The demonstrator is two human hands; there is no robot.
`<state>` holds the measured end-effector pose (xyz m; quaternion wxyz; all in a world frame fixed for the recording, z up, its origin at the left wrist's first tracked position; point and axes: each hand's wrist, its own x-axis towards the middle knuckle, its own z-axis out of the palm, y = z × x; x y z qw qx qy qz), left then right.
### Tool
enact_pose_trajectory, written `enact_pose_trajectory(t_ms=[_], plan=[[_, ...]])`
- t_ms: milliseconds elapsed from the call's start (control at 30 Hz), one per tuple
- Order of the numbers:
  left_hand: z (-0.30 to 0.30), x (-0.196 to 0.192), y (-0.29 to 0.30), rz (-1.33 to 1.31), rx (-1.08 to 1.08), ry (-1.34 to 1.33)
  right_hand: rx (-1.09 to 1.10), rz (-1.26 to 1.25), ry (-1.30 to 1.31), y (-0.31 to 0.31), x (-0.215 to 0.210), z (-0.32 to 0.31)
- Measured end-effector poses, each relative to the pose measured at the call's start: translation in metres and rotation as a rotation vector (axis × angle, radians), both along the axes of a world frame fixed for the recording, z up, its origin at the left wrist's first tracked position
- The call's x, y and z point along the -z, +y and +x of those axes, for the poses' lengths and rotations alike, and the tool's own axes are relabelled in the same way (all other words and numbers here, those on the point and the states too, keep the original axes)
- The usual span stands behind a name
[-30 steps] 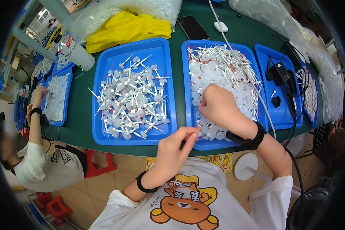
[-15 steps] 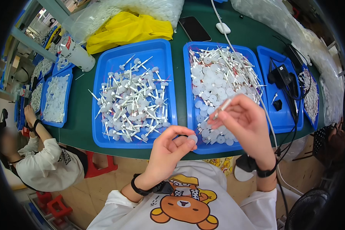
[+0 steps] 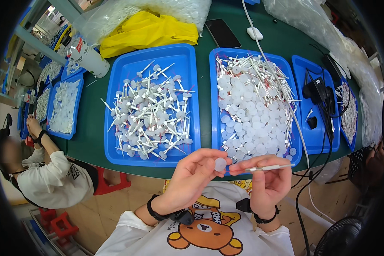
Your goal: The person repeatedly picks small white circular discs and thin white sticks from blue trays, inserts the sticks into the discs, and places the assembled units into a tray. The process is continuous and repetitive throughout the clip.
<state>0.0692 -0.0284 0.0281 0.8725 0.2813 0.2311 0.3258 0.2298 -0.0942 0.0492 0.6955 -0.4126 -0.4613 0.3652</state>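
My left hand (image 3: 195, 175) pinches a small white round cap (image 3: 220, 164) between thumb and fingers, just above the table's near edge. Beside it, my right hand (image 3: 266, 182) holds a thin white stick (image 3: 271, 167) level, its left tip pointing at the cap and a short way off it. Behind my hands, a blue tray (image 3: 213, 128) holds a heap of loose white caps and sticks. To its left, another blue tray (image 3: 194, 100) holds several sticks with caps fitted on their ends.
A green table (image 3: 89, 123) carries more blue trays left and right, one with black cables (image 3: 318, 91). A yellow bag (image 3: 147, 30), a phone (image 3: 222, 33) and clear plastic bags lie at the back. Another person (image 3: 47, 170) works at the left.
My right hand left the tray of loose parts with a stick and came down to the table edge. Both hands drew together, the cap now close to the stick's tip.
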Motion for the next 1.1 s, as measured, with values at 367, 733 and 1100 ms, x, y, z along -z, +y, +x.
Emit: enact_pose_trajectory(t_ms=[367,733,1100], plan=[[0.001,-0.002,-0.007,0.026,0.010,-0.065,0.043,0.009,-0.069,0.000,-0.001,0.000],[0.002,-0.010,-0.009,0.090,-0.011,-0.010,0.099,0.035,-0.500,0.003,-0.005,0.010],[-0.009,-0.004,-0.011,0.357,-0.038,0.061,0.023,0.068,-0.486,-0.004,-0.017,0.012]])
